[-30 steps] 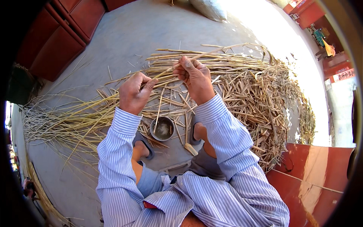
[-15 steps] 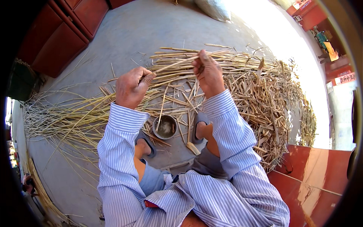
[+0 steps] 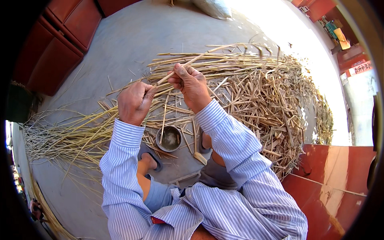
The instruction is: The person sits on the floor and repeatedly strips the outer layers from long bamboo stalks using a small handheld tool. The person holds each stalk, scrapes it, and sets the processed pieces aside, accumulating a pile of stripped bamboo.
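Note:
A long, pale dry stalk runs slantwise from my left hand up to the right, past my right hand. My left hand is a closed fist around its lower end. Close beside it, my right hand pinches the same stalk between thumb and fingers. Beyond both hands lies a row of straight stalks on the grey floor. Below them, between my feet, stands a round metal bowl with murky liquid and a thin stick leaning in it.
Thin yellowish stalks fan out at the left. A large heap of dry husks and leaves spreads at the right. A pale wooden-looking piece lies near my right foot. Red sofa-like furniture stands far left, a whitish sack at the back.
My right hand has slid along the stalk toward my left hand, so more of the stalk now sticks out past it to the upper right. The whole view has shifted slightly.

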Demonstrator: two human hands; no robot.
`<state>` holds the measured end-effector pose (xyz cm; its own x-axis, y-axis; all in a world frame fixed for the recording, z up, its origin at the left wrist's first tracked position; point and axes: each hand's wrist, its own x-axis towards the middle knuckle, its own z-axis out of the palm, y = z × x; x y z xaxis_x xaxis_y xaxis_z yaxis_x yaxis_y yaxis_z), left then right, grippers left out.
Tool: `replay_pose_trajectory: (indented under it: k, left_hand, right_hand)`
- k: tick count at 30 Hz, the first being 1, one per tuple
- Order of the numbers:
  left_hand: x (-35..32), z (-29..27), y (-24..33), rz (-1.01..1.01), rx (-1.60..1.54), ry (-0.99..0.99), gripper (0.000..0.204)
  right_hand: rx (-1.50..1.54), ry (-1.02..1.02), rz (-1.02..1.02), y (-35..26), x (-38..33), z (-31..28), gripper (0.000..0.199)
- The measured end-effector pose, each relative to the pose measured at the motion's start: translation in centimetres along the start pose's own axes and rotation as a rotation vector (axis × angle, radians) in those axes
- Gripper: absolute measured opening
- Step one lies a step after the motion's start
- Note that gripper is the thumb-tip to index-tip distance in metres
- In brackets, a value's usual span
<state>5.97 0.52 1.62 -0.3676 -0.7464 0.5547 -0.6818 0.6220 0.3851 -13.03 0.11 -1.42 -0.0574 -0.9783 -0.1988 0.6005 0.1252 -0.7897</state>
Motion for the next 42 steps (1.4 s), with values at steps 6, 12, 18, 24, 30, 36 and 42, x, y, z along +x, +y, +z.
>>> replay_pose_trajectory:
  k: [6,12,18,24,30,36,42]
  left_hand:
    - [-0.7,-1.2,-0.6,-0.051,-0.021,-0.047,0.018]
    - [-2.3,-5.5,-3.7,-0.355,-0.237,-0.136,0.016]
    - [0.5,-0.5,-1.0,0.042,-0.019,-0.035,0.014]
    - [0.6,-0.5,-2.3,-0.301,-0.249,-0.086,0.016]
    - [0.9,-0.4,-2.3,-0.313,-0.288,-0.073,0.016]
    - [1.4,-0.3,-2.2,-0.355,-0.379,-0.085,0.017]
    - [2.0,0.1,-2.9,-0.374,-0.432,-0.075,0.019]
  right_hand:
    - [0.067,0.168,-0.086,-2.3,2.0,-3.3,0.018]
    - [0.243,0.348,-0.157,-5.9,4.5,-9.3,0.015]
    - [0.069,0.116,0.033,-3.4,3.4,-5.9,0.015]
    - [0.228,0.294,-0.107,-5.5,4.7,-9.4,0.015]
    - [0.318,0.35,-0.278,-6.3,4.7,-11.3,0.016]
    - [0.285,-0.106,-0.079,-6.2,2.7,-6.6,0.017]
    - [0.128,-0.131,-0.205,-6.1,3.4,-8.0,0.02]
